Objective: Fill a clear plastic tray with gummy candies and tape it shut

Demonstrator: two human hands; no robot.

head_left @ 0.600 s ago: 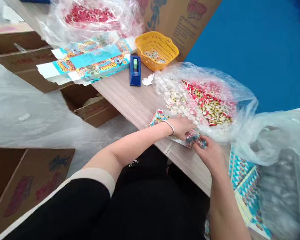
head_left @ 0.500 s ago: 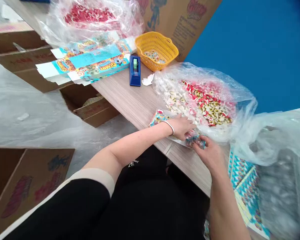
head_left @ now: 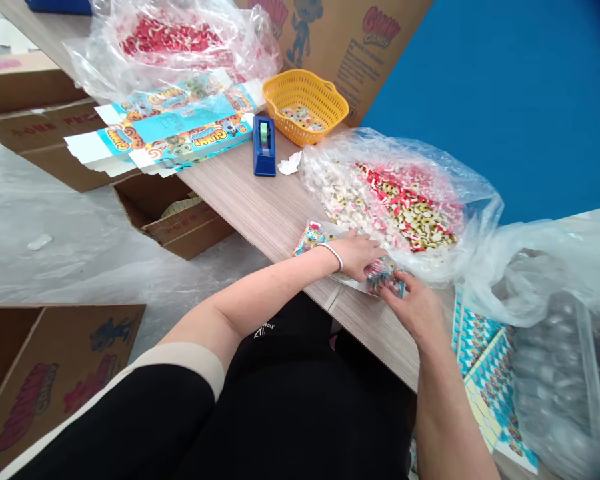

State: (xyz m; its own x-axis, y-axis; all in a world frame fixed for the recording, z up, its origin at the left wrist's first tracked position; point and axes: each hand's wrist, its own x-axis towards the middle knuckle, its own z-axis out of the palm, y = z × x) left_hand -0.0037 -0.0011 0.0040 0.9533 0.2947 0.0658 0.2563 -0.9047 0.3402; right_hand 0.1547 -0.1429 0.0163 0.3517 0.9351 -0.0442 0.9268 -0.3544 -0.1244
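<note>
My left hand (head_left: 356, 258), with a bracelet at the wrist, lies palm down over small clear candy packets (head_left: 379, 268) in a shallow white tray or box (head_left: 359, 285) at the table's front edge. Its fingers are stretched out and slightly apart. At the near right end, my right hand (head_left: 411, 299) is closed, thumb and fingers pinching a candy packet with blue print (head_left: 391, 285). More packets with colourful print (head_left: 314, 235) show at the tray's far left end. My left hand and forearm hide the middle of the row.
Behind my hands lies a large clear bag of red, white and green gummies (head_left: 410, 207). Further left are a blue tape dispenser (head_left: 265, 150), a yellow basket (head_left: 306, 83) and flattened gummy boxes (head_left: 180, 130). Bagged clear plastic trays (head_left: 555, 373) stand right. Cardboard boxes (head_left: 180, 230) sit on the floor.
The view has shifted slightly, so the surroundings appear a little further left. My hands keep nearly the same position over the packets.
</note>
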